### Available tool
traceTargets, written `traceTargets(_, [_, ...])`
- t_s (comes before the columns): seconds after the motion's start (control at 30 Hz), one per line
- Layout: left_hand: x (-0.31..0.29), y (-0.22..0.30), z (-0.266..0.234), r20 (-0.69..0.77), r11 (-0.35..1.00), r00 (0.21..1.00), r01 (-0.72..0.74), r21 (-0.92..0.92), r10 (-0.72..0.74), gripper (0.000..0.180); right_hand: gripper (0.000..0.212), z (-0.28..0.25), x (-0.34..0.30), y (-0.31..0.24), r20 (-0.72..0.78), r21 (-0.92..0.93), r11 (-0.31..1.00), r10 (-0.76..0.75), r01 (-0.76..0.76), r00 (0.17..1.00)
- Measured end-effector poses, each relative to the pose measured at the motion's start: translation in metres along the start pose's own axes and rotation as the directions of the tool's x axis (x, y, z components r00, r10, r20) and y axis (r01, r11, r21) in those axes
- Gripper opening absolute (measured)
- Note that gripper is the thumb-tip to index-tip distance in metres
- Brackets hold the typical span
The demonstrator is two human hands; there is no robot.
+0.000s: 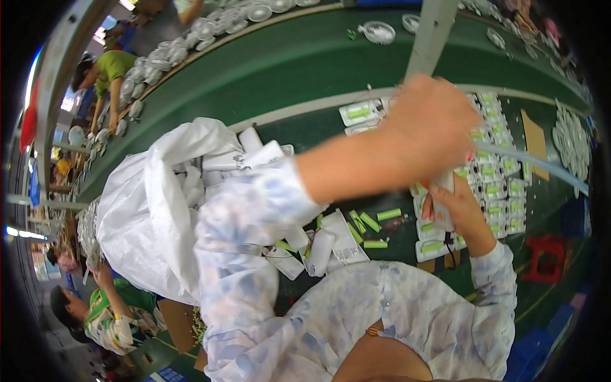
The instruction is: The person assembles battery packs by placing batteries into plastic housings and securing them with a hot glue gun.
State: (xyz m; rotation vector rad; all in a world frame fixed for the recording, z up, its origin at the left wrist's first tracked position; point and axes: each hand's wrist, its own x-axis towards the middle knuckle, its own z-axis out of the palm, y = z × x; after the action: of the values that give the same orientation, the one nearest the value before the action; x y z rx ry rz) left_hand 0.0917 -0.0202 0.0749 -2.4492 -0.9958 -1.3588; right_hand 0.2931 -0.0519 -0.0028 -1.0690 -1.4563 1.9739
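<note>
My left hand [436,124], raised across the bench and blurred, is curled into a fist; whatever it may hold is hidden. Beneath it my right hand [463,207] grips a long white plastic housing [443,213] with small orange marks, thumb along its face. Close by, rows of white plastic shells [495,190], each with a green cylindrical battery, cover the right of the bench. Left of the right hand lie loose green batteries [389,214] with thin wires. A pale bluish strip [534,159] runs rightward from beside my left hand.
A white sack [149,204] of white housings stands on the left. Beyond runs a green conveyor belt [286,83] carrying a round white fan grille [377,32]. A metal post [431,38] rises ahead. A red stool [546,258] is at right. Co-workers [113,73] sit at left.
</note>
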Motion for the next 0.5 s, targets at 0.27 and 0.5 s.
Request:
traceTargets(0.27, [0.030, 0.059, 0.023, 0.268, 0.993, 0.959, -0.063, -0.103, 0.088, 0.009, 0.025, 0.019, -0.029, -0.017, -0.008, -0.413, 0.905, -0.109, 0.096, 0.994])
traceTargets(0.5, [-0.001, -0.004, -0.009, 0.032, 0.945, 0.996, 0.084, -0.315, -0.078, 0.025, 0.024, 0.002, -0.010, -0.012, 0.042, -0.101, 0.994, -0.033, 0.037, 0.999])
